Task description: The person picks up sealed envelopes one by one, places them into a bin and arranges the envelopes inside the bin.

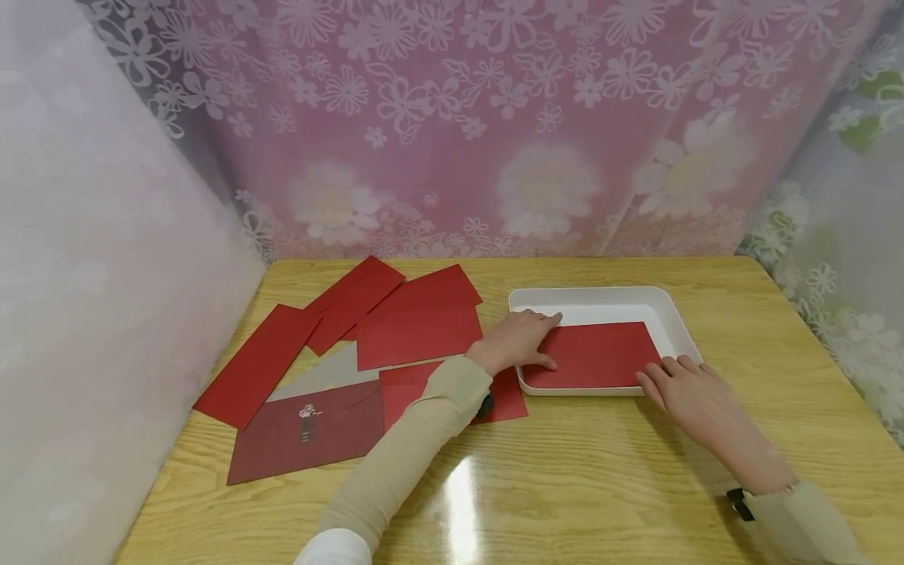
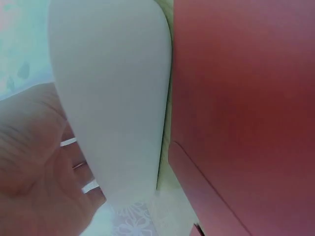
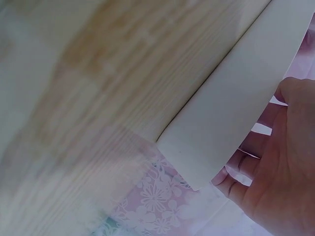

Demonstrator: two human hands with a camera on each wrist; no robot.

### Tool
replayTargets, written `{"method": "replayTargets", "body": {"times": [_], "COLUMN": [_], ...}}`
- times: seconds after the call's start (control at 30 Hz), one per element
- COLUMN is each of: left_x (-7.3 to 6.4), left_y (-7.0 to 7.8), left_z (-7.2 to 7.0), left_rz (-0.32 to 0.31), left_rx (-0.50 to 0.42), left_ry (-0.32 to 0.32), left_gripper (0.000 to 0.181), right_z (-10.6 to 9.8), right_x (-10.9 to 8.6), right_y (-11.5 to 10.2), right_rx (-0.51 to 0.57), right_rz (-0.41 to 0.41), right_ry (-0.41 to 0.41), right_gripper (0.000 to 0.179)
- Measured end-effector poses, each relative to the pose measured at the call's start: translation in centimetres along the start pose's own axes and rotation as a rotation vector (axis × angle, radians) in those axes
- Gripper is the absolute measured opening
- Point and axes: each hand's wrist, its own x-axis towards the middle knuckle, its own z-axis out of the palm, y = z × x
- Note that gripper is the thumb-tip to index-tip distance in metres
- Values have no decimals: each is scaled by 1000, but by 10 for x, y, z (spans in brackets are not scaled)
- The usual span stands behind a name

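A plain red envelope (image 1: 600, 355) lies lengthwise in a shallow white tray (image 1: 593, 296), close to the tray's front rim. My left hand (image 1: 515, 341) rests on the envelope's left end, thumb and fingers spread apart. At the opposite end, my right hand (image 1: 695, 396) touches the front right corner with its fingertips, right at the rim. In the left wrist view the left fingers reach over the tray's outer wall (image 2: 110, 98). The right wrist view likewise has the right fingers (image 3: 253, 145) passing over the tray's edge, their tips partly hidden.
Several red envelopes (image 1: 420, 333) overlap on the wooden table (image 1: 565, 486) to the left. Among them are a darker maroon envelope (image 1: 339, 428) with a printed flower vase and a grey piece (image 1: 325, 373). Floral curtains (image 1: 452, 141) stand behind and at the sides.
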Motion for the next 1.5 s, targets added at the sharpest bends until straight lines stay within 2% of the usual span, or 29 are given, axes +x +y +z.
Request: {"method": "replayTargets", "body": {"times": [0.07,0.23,0.37,0.43,0.5,0.6,0.67,0.73,0.97,1.13,1.27,1.3,1.43,1.47,1.5], "left_x": [0,-7,-17,-23,-28,-35,-40,-46,-67,-84,-95,-98,-109,-111,-113], "left_y": [-2,-8,-11,-12,-15,-20,-26,-33,-66,-89,-107,-112,-131,-135,-140], "left_z": [-2,-13,-21,-24,-27,-30,-32,-33,-31,-28,-26,-26,-24,-23,-22], "left_rz": [7,22,16,1,-16,-50,-71,-90,-183,-244,-295,-309,-367,-383,-397], "left_rx": [-27,-113,-158,-161,-162,-154,-162,-166,-165,-157,-143,-140,-126,-124,-121], "left_ry": [47,239,363,403,435,459,477,501,577,589,572,566,544,536,526], "left_gripper": [70,32,19,18,19,20,19,18,16,17,18,18,22,24,26], "right_z": [1,2,-1,-2,-2,-2,-2,-2,-3,-2,-2,-2,-3,-3,-3], "right_x": [-1,-1,-2,-3,-3,-3,-3,-2,-1,-1,-1,-1,-1,-1,-1], "right_y": [1,0,0,0,0,0,0,0,0,0,-1,-1,-1,-1,-1], "right_rx": [5,8,9,7,12,11,11,7,-19,-22,-17,-15,-27,-27,-30], "right_rz": [-4,15,31,28,30,27,25,16,-33,-23,-15,-16,-30,-30,-31], "right_ry": [1,-6,-54,-64,-60,-41,-30,-21,-20,-33,-32,-32,-61,-74,-86], "right_gripper": [74,79,23,17,21,66,79,83,82,83,80,73,23,19,26]}}
